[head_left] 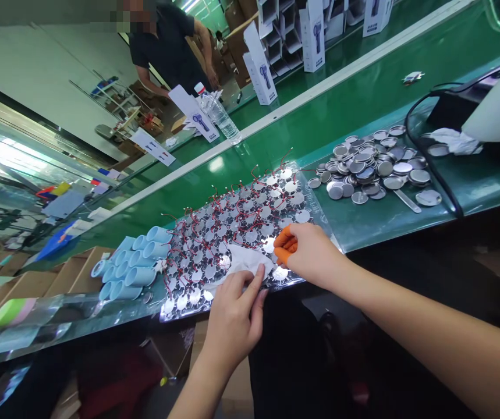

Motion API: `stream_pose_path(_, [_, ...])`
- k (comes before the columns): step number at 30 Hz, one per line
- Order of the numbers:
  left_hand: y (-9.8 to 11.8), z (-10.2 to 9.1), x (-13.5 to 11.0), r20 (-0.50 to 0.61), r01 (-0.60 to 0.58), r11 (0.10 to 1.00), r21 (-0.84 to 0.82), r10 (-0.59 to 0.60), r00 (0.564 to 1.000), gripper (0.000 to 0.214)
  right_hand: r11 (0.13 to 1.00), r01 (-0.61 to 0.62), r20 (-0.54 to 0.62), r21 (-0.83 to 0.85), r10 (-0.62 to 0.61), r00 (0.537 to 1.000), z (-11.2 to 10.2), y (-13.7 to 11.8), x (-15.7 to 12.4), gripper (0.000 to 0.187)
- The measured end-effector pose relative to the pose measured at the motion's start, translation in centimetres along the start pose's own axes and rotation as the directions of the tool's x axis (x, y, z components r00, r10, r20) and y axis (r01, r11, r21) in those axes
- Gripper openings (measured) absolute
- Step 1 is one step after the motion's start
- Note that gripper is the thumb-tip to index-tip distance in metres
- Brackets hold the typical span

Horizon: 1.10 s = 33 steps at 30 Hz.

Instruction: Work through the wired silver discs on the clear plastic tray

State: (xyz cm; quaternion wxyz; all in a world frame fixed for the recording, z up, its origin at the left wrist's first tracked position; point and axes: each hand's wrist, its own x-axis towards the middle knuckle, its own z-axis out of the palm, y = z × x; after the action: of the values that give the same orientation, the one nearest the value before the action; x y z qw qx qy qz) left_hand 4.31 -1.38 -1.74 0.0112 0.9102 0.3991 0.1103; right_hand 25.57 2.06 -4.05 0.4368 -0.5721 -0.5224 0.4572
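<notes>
My left hand [236,305] has its fingers pressed together on a crumpled white tissue [250,260]. That tissue lies over the front part of a panel of small round boards [209,272] with silvery faces and thin red wires. Just right of the tissue, my right hand [311,253] is closed low over the panel, with orange covers on its fingertips. Whatever sits between those fingertips is hidden. To the right of the panel lies a heap of round metal discs [365,166], with a flat metal strip [407,201] at its front edge.
Light blue cups [140,276] cluster left of the panel. Behind it stand a water bottle [220,113] and white printed boxes [261,73]. A black cable [433,166] runs beside the discs. Across the bench a person in dark clothes [169,46] stands.
</notes>
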Motion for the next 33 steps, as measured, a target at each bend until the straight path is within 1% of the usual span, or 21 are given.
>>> stream_pose_path(3, [-0.1, 0.2, -0.2, 0.002, 0.01, 1.0, -0.017, -0.01, 1.0, 0.053, 0.983, -0.12, 0.048, 0.138, 0.115, 0.992, 0.1, 0.0, 0.0, 0.013])
stream_pose_path(7, [-0.2, 0.4, -0.4, -0.005, 0.02, 0.999, -0.045, -0.02, 1.0, 0.054, 0.924, -0.252, 0.107, 0.286, 0.231, 0.967, -0.1, -0.4, 0.1, 0.013])
stream_pose_path(10, [-0.3, 0.5, -0.5, -0.024, 0.023, 0.998, -0.062, -0.024, 0.999, 0.054, 0.892, -0.306, 0.129, 0.334, 0.278, 0.952, -0.3, -0.9, 0.2, 0.014])
stream_pose_path(13, [-0.3, 0.7, -0.6, -0.043, 0.028, 0.995, -0.093, -0.032, 0.999, 0.054, 0.882, -0.316, 0.136, 0.349, 0.286, 0.949, -0.4, -1.1, 0.1, 0.015])
stream_pose_path(15, [-0.3, 0.6, -0.6, -0.053, 0.034, 0.992, -0.125, -0.041, 0.998, 0.052, 0.891, -0.299, 0.133, 0.342, 0.269, 0.954, -0.3, -1.0, 0.1, 0.015])
stream_pose_path(17, [-0.1, 0.3, -0.5, -0.053, 0.055, 0.985, -0.161, -0.064, 0.997, 0.048, 0.919, -0.251, 0.116, 0.304, 0.225, 0.967, -0.2, -0.7, 0.1, 0.015])
stream_pose_path(20, [0.0, -0.4, 0.0, -0.046, 0.115, 0.97, -0.216, -0.128, 0.991, 0.039, 0.976, -0.126, 0.054, 0.177, 0.118, 0.992, -0.1, -0.3, 0.2, 0.014])
stream_pose_path(23, [-0.1, -1.1, 0.9, -0.063, 0.159, 0.957, -0.242, -0.179, 0.982, 0.03, 0.998, -0.029, -0.004, 0.053, 0.029, 1.0, -0.1, -0.3, 0.3, 0.013])
stream_pose_path(25, [-0.4, -1.2, 1.5, -0.053, 0.175, 0.955, -0.239, -0.193, 0.98, 0.029, 1.0, -0.003, -0.02, 0.021, 0.004, 1.0, -0.2, -0.5, 0.2, 0.013])
stream_pose_path(30, [-1.1, -1.0, 2.8, 0.064, 0.21, 0.948, -0.239, -0.201, 0.978, 0.031, 0.999, 0.032, -0.034, 0.031, -0.031, 0.999, -0.4, -1.0, -0.2, 0.011])
stream_pose_path(33, [-1.2, -0.9, 3.3, 0.079, 0.221, 0.94, -0.259, -0.207, 0.975, 0.027, 0.999, 0.039, -0.029, 0.007, -0.039, 0.999, -0.5, -0.7, -0.4, 0.009])
